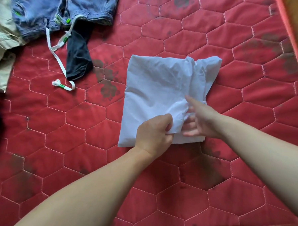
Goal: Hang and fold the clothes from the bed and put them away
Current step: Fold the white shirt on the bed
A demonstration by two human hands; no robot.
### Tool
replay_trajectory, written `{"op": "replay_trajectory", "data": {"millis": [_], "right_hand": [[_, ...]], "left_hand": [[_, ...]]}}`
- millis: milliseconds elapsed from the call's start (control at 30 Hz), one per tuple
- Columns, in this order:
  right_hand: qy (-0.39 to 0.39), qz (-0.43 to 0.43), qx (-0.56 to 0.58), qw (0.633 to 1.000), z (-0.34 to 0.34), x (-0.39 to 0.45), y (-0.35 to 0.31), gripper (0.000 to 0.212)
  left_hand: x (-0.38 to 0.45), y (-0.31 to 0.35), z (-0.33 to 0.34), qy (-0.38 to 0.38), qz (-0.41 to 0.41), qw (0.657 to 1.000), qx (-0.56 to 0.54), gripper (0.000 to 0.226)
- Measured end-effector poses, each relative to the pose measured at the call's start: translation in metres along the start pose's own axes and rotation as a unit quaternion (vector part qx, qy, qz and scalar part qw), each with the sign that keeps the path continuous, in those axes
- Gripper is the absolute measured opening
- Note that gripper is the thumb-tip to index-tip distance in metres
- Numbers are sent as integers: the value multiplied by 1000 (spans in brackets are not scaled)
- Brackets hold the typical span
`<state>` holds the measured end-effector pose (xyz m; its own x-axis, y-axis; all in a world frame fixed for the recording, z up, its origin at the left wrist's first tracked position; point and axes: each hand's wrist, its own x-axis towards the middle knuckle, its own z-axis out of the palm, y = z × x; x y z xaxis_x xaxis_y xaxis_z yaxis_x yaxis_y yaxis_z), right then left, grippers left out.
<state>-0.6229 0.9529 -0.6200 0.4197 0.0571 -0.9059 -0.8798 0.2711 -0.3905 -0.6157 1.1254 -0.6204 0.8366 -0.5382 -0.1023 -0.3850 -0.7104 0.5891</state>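
The shirt [163, 89] is being pinched at its near edge by the left hand [154, 132], seemingly so the right hand [201, 120], fingers straight, can slide into the fold.

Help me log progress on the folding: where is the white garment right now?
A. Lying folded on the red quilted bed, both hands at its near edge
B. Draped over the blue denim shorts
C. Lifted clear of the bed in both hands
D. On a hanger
A: the white garment lies folded flat on the red quilted bed, with the left hand pinching its near edge and the right hand on it.
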Motion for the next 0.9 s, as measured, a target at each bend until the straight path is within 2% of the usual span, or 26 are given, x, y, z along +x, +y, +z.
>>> {"op": "replay_trajectory", "data": {"millis": [100,133,167,233,300,433,500,567,600,667,733,800,900], "right_hand": [[28,-54,-6,998,8,3,-7,23],[51,-75,-22,996,11,4,-9,9],[80,-106,-27,991,13,8,-10,3],[122,-164,-20,979,15,13,-11,12],[157,-185,-16,970,17,15,-14,4],[193,-157,-9,969,18,34,-11,37],[239,-166,-15,957,22,47,-9,33],[276,-180,-88,940,26,52,-8,12],[289,-195,-106,931,28,53,-8,13],[297,-228,-113,921,28,53,-8,32],[290,-261,-92,916,28,46,-10,40],[276,-303,-98,907,26,33,-16,41],[261,-377,-115,881,11,15,-28,43]], "left_hand": [[-1,2,8,-9,79,996,45,20],[-1,4,11,-12,92,994,57,19],[-1,7,15,-11,105,993,61,18],[-1,13,23,-5,118,992,47,16],[-1,20,29,-6,122,992,31,11],[5,22,44,-50,117,991,50,16],[8,20,51,-81,101,990,63,12],[10,18,53,-100,95,987,77,7],[10,17,52,-112,97,985,84,6],[8,17,48,-136,108,982,68,13],[3,18,41,-114,114,987,2,20],[1,19,32,-59,122,989,-62,21],[2,25,21,-12,161,982,-97,19]]}}
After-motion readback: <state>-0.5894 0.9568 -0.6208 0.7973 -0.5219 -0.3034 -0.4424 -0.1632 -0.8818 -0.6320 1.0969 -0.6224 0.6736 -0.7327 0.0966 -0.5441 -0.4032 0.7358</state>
